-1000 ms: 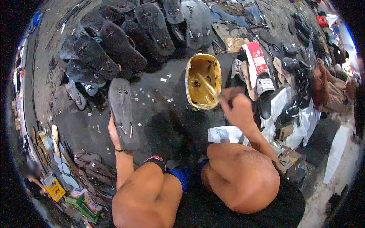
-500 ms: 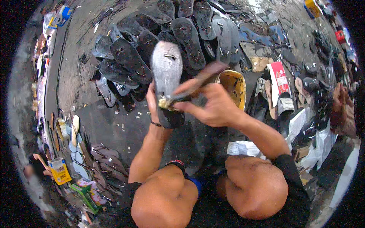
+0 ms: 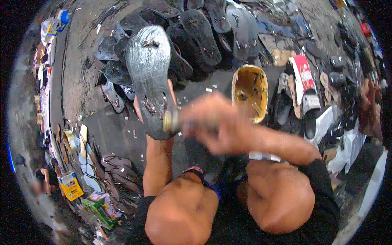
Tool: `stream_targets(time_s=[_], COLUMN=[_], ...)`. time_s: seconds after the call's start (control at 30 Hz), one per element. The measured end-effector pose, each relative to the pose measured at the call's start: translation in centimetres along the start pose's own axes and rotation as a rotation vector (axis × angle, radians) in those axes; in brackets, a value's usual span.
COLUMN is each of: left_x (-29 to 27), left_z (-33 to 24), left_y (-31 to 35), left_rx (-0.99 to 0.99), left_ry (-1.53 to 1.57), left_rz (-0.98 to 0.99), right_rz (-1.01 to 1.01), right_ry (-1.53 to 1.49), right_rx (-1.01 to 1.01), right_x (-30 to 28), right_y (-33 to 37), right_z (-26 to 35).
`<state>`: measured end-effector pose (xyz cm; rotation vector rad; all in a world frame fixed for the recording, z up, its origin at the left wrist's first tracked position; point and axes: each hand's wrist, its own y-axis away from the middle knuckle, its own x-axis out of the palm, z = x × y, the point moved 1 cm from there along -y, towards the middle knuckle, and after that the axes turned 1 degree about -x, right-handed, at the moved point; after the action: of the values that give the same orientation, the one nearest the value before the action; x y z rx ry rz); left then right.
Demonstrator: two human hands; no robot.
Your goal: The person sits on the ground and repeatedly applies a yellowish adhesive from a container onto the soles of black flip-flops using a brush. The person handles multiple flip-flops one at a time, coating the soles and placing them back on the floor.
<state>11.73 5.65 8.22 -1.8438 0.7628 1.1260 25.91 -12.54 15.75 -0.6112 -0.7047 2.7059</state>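
Observation:
My left hand (image 3: 138,108) is closed around a black sandal sole (image 3: 148,67) from below, with fingers showing at both its edges. The sole's upper part has a wet, whitish, streaky coating, while its near end looks darker; slots with bits of strap are cut through it. In my right hand (image 3: 224,124), smeared by motion, is a brush whose pale yellowish tip (image 3: 170,121) is at the right edge of the sole's near end. The brush handle is mostly hidden by the blurred fingers. Right of the sole stands a yellow tub (image 3: 250,72) with dark stains inside.
Several black soles (image 3: 196,34) lie piled on the ground ahead. Sandals (image 3: 311,102), a red and white box (image 3: 302,75) and plastic sheets line the right. On the left are brown sandals (image 3: 118,167), a yellow tin (image 3: 70,185) and a green box (image 3: 98,210). Another person crouches at far left.
The sole has moved left and nearer to the view, and now shows more of its near end. My right hand and brush have swung from across the sole to its near right edge.

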Motion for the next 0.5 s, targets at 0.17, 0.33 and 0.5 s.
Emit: stream_targets(time_s=[0.17, 0.33, 0.5], left_x=[1.3, 0.4, 1.7], left_z=[-2.2, -3.2, -4.1], left_y=[2.2, 1.1, 2.6], left_rx=[-0.535, -0.835, -0.883], left_ry=[1.258, 1.550, 1.645], left_rz=[-0.003, -0.100, -0.163], right_rz=[0.078, 0.058, 0.034], right_ry=[0.310, 0.241, 0.346], right_rx=[-0.165, -0.243, -0.223], right_x=[-1.6, 0.4, -1.8], right_y=[-3.2, -0.6, -3.4], right_z=[0.4, 1.4, 0.8])
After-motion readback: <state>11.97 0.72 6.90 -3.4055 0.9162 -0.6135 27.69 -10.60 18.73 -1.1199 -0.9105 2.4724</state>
